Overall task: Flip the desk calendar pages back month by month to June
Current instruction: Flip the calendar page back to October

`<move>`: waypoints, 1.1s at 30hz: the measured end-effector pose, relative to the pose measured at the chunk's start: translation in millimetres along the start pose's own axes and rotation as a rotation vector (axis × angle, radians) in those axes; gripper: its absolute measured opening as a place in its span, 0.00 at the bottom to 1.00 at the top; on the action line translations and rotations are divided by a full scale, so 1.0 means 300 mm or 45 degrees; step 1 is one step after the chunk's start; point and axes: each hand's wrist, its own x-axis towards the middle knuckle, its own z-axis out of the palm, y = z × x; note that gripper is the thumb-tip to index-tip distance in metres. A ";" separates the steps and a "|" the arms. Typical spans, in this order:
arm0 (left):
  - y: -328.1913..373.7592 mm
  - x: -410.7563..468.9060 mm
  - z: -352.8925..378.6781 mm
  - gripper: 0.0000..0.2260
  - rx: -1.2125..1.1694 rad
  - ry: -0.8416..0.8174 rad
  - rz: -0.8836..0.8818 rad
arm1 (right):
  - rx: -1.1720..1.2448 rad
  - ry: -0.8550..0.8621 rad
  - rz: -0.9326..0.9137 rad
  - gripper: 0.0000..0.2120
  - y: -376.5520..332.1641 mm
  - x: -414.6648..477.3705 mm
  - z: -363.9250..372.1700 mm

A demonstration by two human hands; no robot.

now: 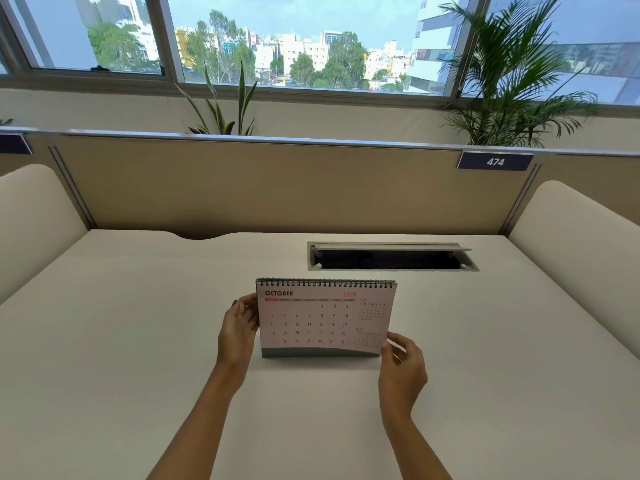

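So the desk calendar (325, 318) is standing upright on the white desk (138, 341), pretty much dead centre and a bit toward 6 o'clock in the shot. Spiral binding runs along the top, and the page facing the camera reads OCTOBER 2026, with little SEP and NOV mini-grids down its right side.

Left hand (239, 332) sits at the calendar's 9 o'clock, fingers wrapped around the left edge with the thumb on the front, steadying it. Fingers look close together, not splayed.

Right hand (401, 365) is at the calendar's 4 to 5 o'clock, thumb and forefinger pinching the bottom right corner of the October page. That corner looks peeled slightly away from the dark base strip. The other fingers are curled behind, can't really tell what they're doing.

Beyond the calendar at 1 o'clock there's a cable hatch (393, 257) in the desk with its lid propped open. Behind that is a beige partition (242, 185) with a tag reading 474 (495, 161), then a couple of plants (512, 81) and windows (311, 39) looking over city buildings
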 end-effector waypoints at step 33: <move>0.017 -0.014 0.018 0.17 0.032 -0.022 0.004 | 0.746 -1.067 0.401 0.12 -0.083 0.038 -0.176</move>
